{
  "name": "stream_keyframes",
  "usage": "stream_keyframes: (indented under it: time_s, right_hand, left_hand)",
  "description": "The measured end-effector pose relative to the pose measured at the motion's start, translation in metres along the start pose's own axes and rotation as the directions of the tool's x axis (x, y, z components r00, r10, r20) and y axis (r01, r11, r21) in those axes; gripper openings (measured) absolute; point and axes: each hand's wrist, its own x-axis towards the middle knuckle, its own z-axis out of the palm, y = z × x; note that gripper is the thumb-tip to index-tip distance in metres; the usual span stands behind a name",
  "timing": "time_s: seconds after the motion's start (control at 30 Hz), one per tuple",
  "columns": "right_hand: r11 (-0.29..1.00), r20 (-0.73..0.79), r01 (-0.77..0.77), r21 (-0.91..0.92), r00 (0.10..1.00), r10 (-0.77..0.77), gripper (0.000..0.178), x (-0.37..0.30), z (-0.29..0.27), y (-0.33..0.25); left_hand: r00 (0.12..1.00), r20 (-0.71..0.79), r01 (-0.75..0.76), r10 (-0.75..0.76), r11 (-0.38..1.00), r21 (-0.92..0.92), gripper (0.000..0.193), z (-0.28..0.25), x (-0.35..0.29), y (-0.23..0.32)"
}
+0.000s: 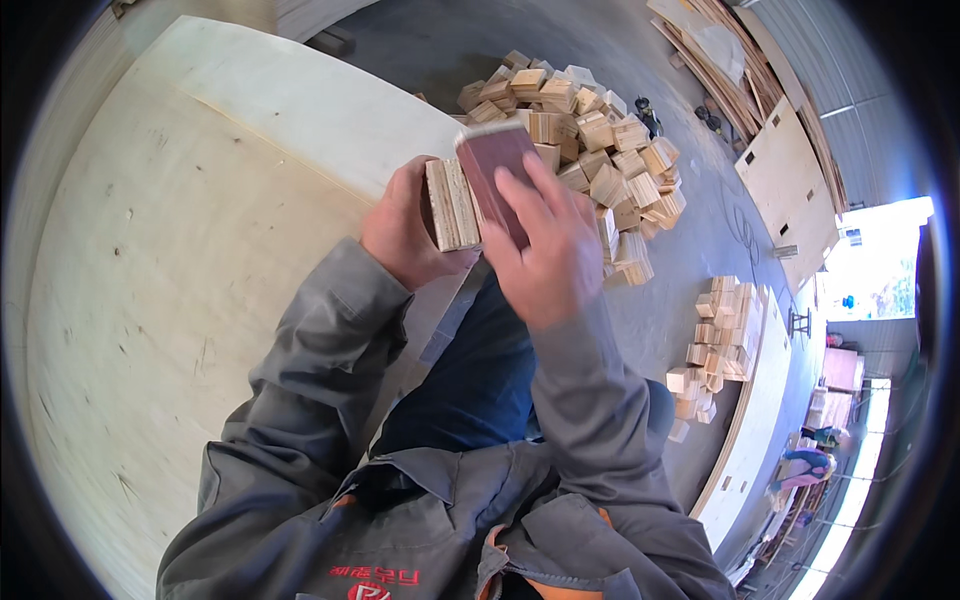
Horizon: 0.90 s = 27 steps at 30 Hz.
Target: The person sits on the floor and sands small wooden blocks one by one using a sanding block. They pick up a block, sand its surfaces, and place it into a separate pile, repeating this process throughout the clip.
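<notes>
My left hand (395, 230) is closed around a small layered plywood block (453, 206), its striped edge turned toward me. In my right hand (550, 250) is a reddish-brown sanding block (492, 160), gripped with the fingers laid over its broad face. The sanding block is tilted at the plywood block's right side, and the two overlap in view. Whether they touch I cannot tell for sure. My right fingers are slightly blurred. Both hands are raised above my lap, beside the pale plywood sheet.
Large plywood sheets (200, 250) lie to my left. A heap of wooden blocks (600, 130) covers the floor ahead, with a smaller pile (722, 340) at right. Boards (720, 60) lean by the far-right wall. Farther right, people (805, 465) are near a bright window strip.
</notes>
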Motion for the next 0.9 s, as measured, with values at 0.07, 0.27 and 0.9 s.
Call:
stream_keyframes:
  time_s: [0.07,0.27,0.9]
  right_hand:
    - [1.0,0.035,-0.009,0.012,0.999,0.008,0.058,-0.025,-0.019,-0.01]
    - [1.0,0.107,0.014,0.011,0.994,-0.015,0.057,-0.051,-0.042,-0.023]
    - [0.995,0.075,-0.029,-0.092,0.997,0.036,0.056,-0.026,-0.019,-0.03]
  left_hand:
    - [1.0,0.016,0.001,-0.003,0.995,0.095,0.11,0.001,0.0,0.001]
    - [1.0,0.008,-0.004,0.003,0.983,0.185,0.11,0.001,-0.002,0.001]
    - [1.0,-0.014,-0.023,0.026,0.988,0.151,0.107,0.002,-0.001,0.001]
